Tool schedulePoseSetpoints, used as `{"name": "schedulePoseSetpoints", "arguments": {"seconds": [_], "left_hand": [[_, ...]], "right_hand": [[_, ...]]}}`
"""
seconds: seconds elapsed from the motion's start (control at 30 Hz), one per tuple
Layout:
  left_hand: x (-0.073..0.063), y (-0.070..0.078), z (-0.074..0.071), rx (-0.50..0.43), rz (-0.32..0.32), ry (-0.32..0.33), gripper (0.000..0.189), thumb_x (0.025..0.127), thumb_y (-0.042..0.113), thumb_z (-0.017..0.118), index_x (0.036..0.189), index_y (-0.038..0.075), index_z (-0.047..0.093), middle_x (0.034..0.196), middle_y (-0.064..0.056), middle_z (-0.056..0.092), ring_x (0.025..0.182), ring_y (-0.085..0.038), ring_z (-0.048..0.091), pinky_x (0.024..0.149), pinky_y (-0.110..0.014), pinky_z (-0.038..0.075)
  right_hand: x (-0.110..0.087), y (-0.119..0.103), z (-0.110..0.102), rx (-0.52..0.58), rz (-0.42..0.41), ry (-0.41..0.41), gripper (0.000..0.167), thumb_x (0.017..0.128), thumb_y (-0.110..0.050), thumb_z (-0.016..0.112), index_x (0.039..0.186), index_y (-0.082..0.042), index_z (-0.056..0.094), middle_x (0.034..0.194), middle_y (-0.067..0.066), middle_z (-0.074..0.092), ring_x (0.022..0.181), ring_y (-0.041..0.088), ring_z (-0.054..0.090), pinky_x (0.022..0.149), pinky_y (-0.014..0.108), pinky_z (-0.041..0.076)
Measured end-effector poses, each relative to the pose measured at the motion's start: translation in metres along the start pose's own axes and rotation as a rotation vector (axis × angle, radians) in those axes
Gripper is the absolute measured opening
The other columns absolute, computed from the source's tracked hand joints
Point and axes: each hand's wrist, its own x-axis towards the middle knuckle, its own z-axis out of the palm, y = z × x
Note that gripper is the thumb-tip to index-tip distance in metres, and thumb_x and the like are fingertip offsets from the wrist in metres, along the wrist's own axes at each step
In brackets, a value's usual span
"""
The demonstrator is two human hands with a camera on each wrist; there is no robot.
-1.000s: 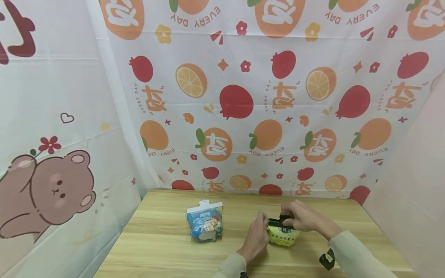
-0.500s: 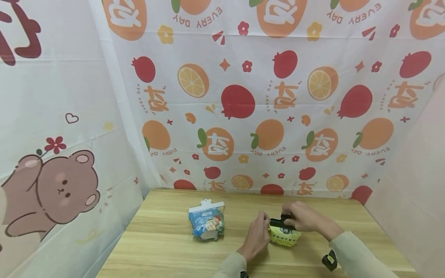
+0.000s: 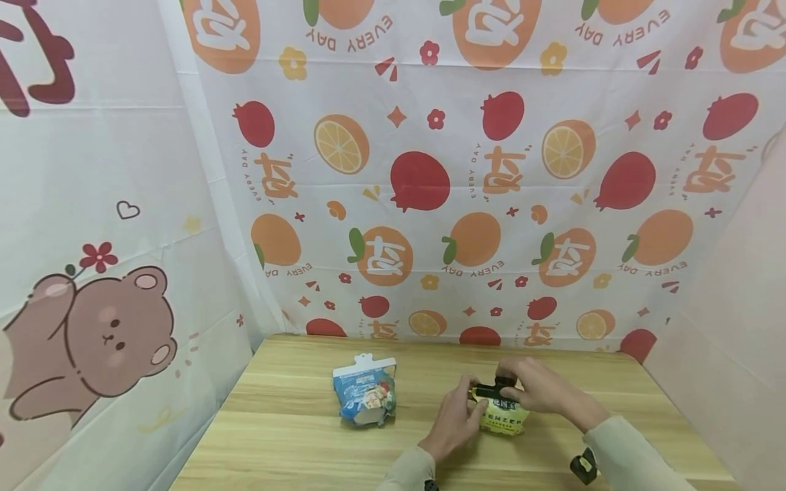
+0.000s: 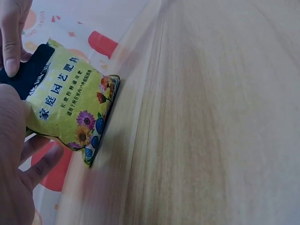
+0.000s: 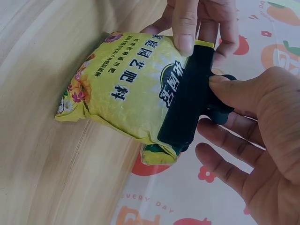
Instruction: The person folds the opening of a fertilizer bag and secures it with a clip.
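Observation:
A yellow fertilizer bag [image 3: 505, 421] with flower pictures stands on the table, a black sealing clip [image 5: 187, 96] across its folded top. With thumb and fingers my right hand [image 3: 543, 387] pinches the clip's handle. My left hand [image 3: 454, 419] pinches the bag's top corner beside the clip's other end; in the right wrist view its thumb [image 5: 186, 28] lies on the bag's front and its fingers are behind. A folded flap [image 5: 159, 154] of the bag sticks out past the clip's near end in that view.
To the left on the wooden table [image 3: 276, 423] stands a blue bag [image 3: 362, 395] closed with a white clip [image 3: 364, 367]. A fruit-print curtain [image 3: 417, 239] hangs behind the table, and a bear-print curtain [image 3: 117, 334] on the left. A black wrist strap [image 3: 583, 467] is by the right sleeve.
My left hand has shifted its hold, its thumb now on the front of the yellow bag near the clip. The right hand stays on the clip's handle.

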Motion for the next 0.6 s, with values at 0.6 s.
{"name": "schedulePoseSetpoints", "arguments": {"seconds": [0.6], "left_hand": [[0.002, 0.0, 0.001, 0.035, -0.045, 0.033, 0.023, 0.101, 0.012, 0.061, 0.122, 0.009, 0.053, 0.117, -0.011, 0.071, 0.106, -0.017, 0.069, 0.082, -0.02, 0.057]], "right_hand": [[-0.022, 0.015, -0.005, 0.054, 0.215, 0.179, 0.053, 0.09, -0.042, 0.076, 0.129, -0.009, 0.061, 0.118, 0.011, 0.071, 0.101, 0.023, 0.066, 0.08, 0.04, 0.057]]}}
